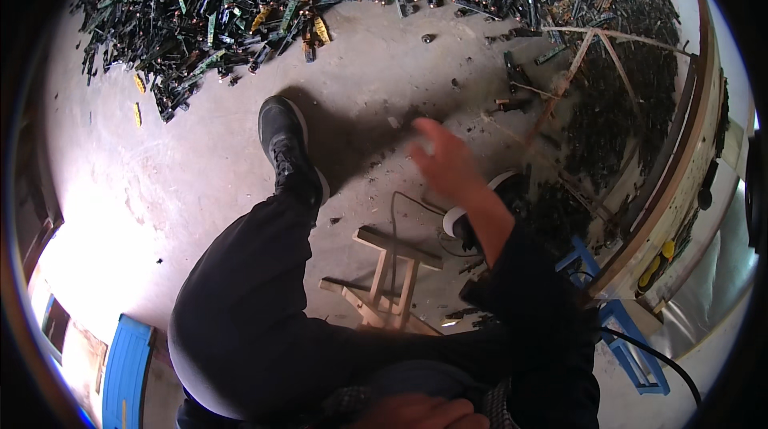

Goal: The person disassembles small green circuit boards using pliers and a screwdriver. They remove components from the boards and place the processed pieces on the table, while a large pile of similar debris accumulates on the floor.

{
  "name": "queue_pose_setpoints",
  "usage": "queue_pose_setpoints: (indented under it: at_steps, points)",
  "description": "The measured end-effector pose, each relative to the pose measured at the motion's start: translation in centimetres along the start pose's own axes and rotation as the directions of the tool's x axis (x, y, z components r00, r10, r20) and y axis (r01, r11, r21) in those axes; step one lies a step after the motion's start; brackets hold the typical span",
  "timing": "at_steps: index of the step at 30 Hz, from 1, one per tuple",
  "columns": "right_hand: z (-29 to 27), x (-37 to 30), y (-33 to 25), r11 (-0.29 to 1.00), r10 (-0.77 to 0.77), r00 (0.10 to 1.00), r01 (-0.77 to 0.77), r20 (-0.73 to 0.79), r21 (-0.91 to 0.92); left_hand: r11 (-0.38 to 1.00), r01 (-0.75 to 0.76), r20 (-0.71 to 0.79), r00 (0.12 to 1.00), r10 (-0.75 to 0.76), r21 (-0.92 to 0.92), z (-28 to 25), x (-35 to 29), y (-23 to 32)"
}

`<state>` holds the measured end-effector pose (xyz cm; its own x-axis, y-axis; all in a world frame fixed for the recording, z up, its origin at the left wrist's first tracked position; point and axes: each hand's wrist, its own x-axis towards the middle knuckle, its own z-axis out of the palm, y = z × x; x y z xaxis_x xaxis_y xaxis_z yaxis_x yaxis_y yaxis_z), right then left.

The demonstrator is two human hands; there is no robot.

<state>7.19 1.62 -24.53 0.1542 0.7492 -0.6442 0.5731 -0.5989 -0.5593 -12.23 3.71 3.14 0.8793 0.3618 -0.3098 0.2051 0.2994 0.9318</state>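
My right hand (452, 165) reaches out over the concrete floor, blurred by motion. Its fingers look apart, and nothing shows between them. Below the wrist lies a round white-rimmed object (456, 223), partly hidden by my forearm. Close by stands a small wooden stool or frame (392, 269), with a thin dark cord (394, 217) looping past it. My left hand (420, 413) is at the bottom edge against my body, dark and cut off, so its grip is hidden.
A big heap of dark strips and green circuit boards (228, 17) covers the far floor. On the right lies a dark pile (616, 117) beside a wooden-edged bench (668, 197). Blue stools (128, 373) (640, 357) stand low left and right. My shoe (282, 129) is mid-floor.
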Motion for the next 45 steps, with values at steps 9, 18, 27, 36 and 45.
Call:
queue_pose_setpoints:
  at_steps: [9,18,27,36,45]
  points:
    - [-2.2,-2.0,23.6,0.744,0.517,0.836,-0.545,-0.182,-0.388,0.996,0.085,-0.019,0.996,-0.084,0.021,-1.0,0.9,-0.7]
    - [-2.8,0.9,21.2,0.827,0.237,0.913,-0.369,-0.333,-0.424,0.976,0.218,0.014,0.976,-0.218,-0.01,-1.4,2.9,-1.3]
    - [-3.4,4.0,21.0,0.908,0.091,0.938,-0.216,-0.334,-0.36,0.946,0.325,0.042,0.945,-0.324,-0.014,-1.0,4.2,-1.0]
    - [-3.8,5.4,22.8,0.9,0.032,0.942,-0.171,-0.333,-0.4,0.948,0.317,0.03,0.948,-0.316,-0.029,-0.7,4.7,-0.9]
    - [0.4,-0.4,23.4,0.949,0.281,0.771,-0.312,-0.572,0.045,0.924,0.382,0.039,0.924,-0.381,0.001,1.1,4.7,-0.3]
